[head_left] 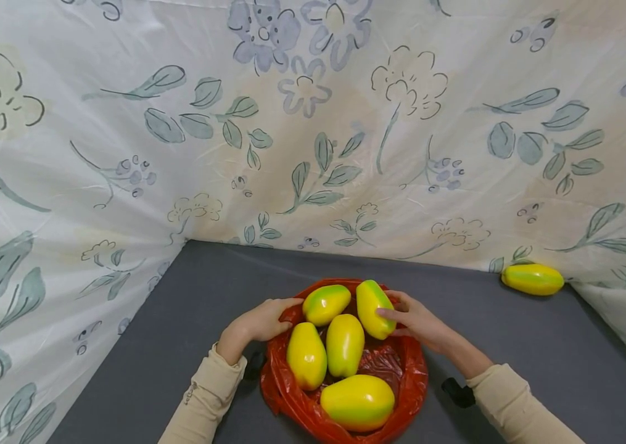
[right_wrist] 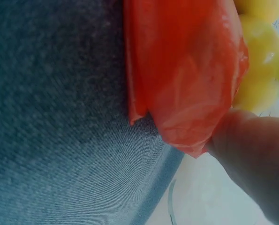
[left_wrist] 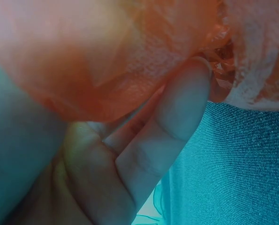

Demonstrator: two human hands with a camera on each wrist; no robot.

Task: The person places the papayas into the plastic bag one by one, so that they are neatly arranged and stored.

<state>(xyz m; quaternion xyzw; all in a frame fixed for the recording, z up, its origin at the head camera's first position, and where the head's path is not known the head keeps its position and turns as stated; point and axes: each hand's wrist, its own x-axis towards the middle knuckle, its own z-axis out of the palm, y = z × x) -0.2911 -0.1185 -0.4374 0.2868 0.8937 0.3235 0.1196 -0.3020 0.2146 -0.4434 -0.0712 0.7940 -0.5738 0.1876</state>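
Note:
A red plastic bag (head_left: 414,388) stands with its mouth spread wide and its rim folded outward. Several yellow papayas with green patches lie in it, one large one (head_left: 357,402) at the near side. At the bag's far left rim, my left hand (head_left: 259,320) grips the plastic; up close, the left wrist view shows the thumb (left_wrist: 184,103) against it. My right hand (head_left: 420,320) holds a papaya (head_left: 370,308) at the far right rim, a finger lying across its side. In the right wrist view, a digit (right_wrist: 252,140) meets the bag's edge beside the yellow fruit.
Another papaya (head_left: 533,279) lies at the back right, against the hanging floral cloth (head_left: 335,154). Dark grey fabric (head_left: 218,277) covers the table under the bag. Floral cloth also rises along the left and right sides.

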